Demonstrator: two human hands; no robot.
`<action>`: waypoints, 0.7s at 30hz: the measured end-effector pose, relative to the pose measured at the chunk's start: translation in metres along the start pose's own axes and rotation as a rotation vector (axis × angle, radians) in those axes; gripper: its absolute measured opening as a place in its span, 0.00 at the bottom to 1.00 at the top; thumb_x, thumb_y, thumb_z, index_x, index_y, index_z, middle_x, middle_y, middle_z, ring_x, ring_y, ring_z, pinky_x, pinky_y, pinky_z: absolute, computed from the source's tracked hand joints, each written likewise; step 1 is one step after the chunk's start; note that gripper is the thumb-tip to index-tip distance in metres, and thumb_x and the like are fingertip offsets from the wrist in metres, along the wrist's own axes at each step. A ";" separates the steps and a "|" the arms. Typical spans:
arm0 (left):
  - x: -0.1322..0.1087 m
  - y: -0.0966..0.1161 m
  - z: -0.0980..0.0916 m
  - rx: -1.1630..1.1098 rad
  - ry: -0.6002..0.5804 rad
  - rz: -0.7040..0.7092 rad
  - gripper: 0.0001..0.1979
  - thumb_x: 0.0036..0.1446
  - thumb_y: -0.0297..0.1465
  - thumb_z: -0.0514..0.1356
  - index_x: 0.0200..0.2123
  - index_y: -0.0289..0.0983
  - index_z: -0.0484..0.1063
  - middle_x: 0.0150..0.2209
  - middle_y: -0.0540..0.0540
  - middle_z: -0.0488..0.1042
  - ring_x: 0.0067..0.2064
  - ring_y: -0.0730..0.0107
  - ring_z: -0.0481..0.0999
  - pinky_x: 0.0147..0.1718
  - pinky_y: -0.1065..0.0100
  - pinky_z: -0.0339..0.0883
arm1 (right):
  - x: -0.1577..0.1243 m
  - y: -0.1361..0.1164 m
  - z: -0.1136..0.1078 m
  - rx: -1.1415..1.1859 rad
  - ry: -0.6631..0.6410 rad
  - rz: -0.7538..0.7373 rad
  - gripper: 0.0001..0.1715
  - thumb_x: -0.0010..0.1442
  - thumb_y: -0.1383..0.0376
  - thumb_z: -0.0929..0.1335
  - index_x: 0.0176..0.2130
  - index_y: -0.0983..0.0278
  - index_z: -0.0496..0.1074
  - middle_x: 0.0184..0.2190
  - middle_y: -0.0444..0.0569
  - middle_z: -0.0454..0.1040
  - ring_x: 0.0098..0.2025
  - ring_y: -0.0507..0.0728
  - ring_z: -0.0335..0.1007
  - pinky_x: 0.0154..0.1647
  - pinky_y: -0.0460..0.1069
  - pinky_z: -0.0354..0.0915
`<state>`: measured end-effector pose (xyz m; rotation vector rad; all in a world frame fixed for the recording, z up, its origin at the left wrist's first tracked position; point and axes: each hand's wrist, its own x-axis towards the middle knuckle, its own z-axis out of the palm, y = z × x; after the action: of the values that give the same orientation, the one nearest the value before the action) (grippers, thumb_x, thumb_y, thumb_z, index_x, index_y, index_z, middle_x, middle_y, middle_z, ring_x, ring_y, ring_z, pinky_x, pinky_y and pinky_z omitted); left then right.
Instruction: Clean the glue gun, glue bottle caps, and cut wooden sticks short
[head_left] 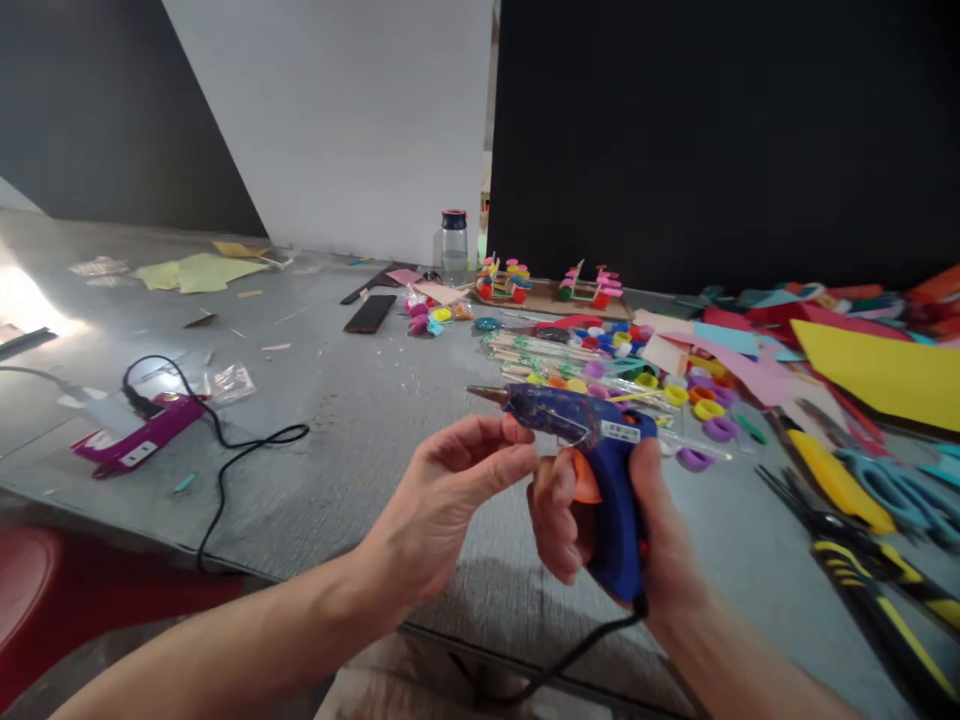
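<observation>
A blue hot glue gun [555, 410] with an orange trigger is in my right hand [652, 510]. Its nozzle points left above the table, and a clear glue stick [694, 445] sticks out behind. My left hand [480, 465] is closed in a pinch just under the front of the barrel, beside the gun's thin wire stand. Whether the fingertips grip that wire or some small piece is hidden. A black cord runs from the bottom of the handle down past the table edge.
Coloured bottle caps [705, 400], sticks [525, 350] and two small craft models [589, 285] lie beyond the gun. Pliers [862, 570], scissors [892, 485] and a yellow sheet [885, 370] are at right. A purple power strip [150, 440] with cords sits left, near a red stool [30, 600].
</observation>
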<state>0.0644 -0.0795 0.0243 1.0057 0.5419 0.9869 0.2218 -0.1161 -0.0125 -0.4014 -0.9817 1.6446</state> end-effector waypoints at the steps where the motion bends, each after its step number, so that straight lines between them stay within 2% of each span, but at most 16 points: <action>1: 0.003 -0.003 0.005 -0.067 -0.062 -0.025 0.06 0.57 0.33 0.68 0.34 0.36 0.78 0.27 0.49 0.78 0.25 0.70 0.78 0.28 0.69 0.74 | -0.001 0.001 -0.001 -0.023 0.012 0.005 0.40 0.64 0.34 0.58 0.35 0.62 0.79 0.23 0.46 0.70 0.21 0.52 0.67 0.24 0.47 0.64; 4: 0.008 -0.010 0.011 -0.175 -0.163 -0.043 0.07 0.63 0.33 0.63 0.34 0.36 0.75 0.23 0.51 0.76 0.18 0.68 0.75 0.17 0.67 0.72 | -0.002 0.002 -0.001 -0.086 0.075 0.012 0.39 0.61 0.33 0.59 0.35 0.60 0.80 0.23 0.48 0.72 0.22 0.54 0.68 0.25 0.48 0.66; 8: 0.008 -0.013 0.010 -0.198 -0.150 0.020 0.06 0.64 0.32 0.62 0.33 0.38 0.74 0.23 0.52 0.76 0.17 0.69 0.76 0.14 0.69 0.71 | -0.002 0.003 0.003 -0.199 0.180 -0.052 0.36 0.60 0.34 0.62 0.33 0.59 0.80 0.21 0.45 0.69 0.19 0.53 0.66 0.20 0.46 0.62; 13: 0.008 -0.011 0.007 -0.075 0.068 0.142 0.07 0.56 0.29 0.70 0.27 0.38 0.77 0.24 0.54 0.77 0.21 0.75 0.76 0.23 0.73 0.73 | -0.002 0.002 0.005 -0.240 0.173 -0.040 0.37 0.59 0.33 0.62 0.33 0.60 0.78 0.22 0.45 0.67 0.19 0.53 0.63 0.19 0.47 0.60; 16: 0.008 -0.010 0.006 -0.017 0.133 0.168 0.05 0.54 0.29 0.71 0.28 0.39 0.79 0.27 0.53 0.79 0.27 0.73 0.78 0.28 0.72 0.75 | -0.003 0.003 0.004 -0.207 0.171 -0.018 0.37 0.60 0.33 0.61 0.31 0.60 0.77 0.22 0.46 0.67 0.19 0.53 0.63 0.18 0.47 0.61; 18: 0.007 -0.011 0.005 -0.030 0.092 0.132 0.02 0.57 0.29 0.69 0.31 0.39 0.80 0.28 0.52 0.80 0.27 0.72 0.79 0.28 0.70 0.75 | -0.003 0.004 0.003 -0.181 0.173 -0.005 0.38 0.60 0.32 0.61 0.30 0.61 0.76 0.21 0.46 0.67 0.18 0.53 0.62 0.17 0.48 0.61; 21: 0.005 -0.013 0.005 -0.110 -0.080 0.053 0.02 0.63 0.30 0.64 0.36 0.40 0.78 0.26 0.52 0.79 0.21 0.70 0.78 0.21 0.68 0.75 | -0.002 0.005 0.003 -0.152 0.175 0.010 0.38 0.60 0.33 0.61 0.29 0.60 0.76 0.20 0.46 0.66 0.18 0.53 0.61 0.17 0.48 0.61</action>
<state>0.0765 -0.0800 0.0152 0.9614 0.3924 1.0086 0.2173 -0.1195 -0.0157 -0.6428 -0.9766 1.5207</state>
